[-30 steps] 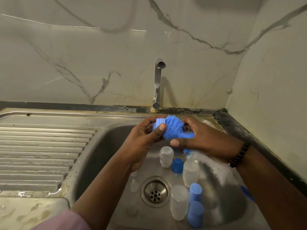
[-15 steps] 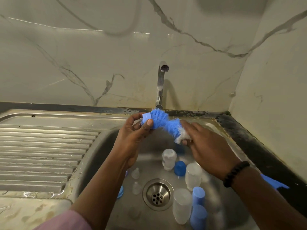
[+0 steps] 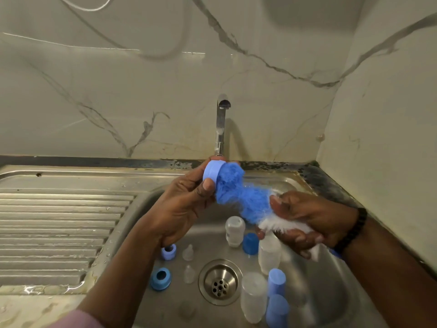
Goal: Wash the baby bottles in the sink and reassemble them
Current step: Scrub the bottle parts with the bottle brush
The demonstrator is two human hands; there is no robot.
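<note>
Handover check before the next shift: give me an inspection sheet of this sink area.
Surface: steel sink, wet; ribbed drainboard to its left.
Job's things: clear bottles, blue caps, collar rings and teats lie loose around the drain.
Clutter: nothing seen.
Grippers: left hand pinches a blue ring; right hand grips the bottle brush, its bristles in the ring.
Cables: nothing seen.
Surroundings: tap, no water seen running; marble-look wall.
</note>
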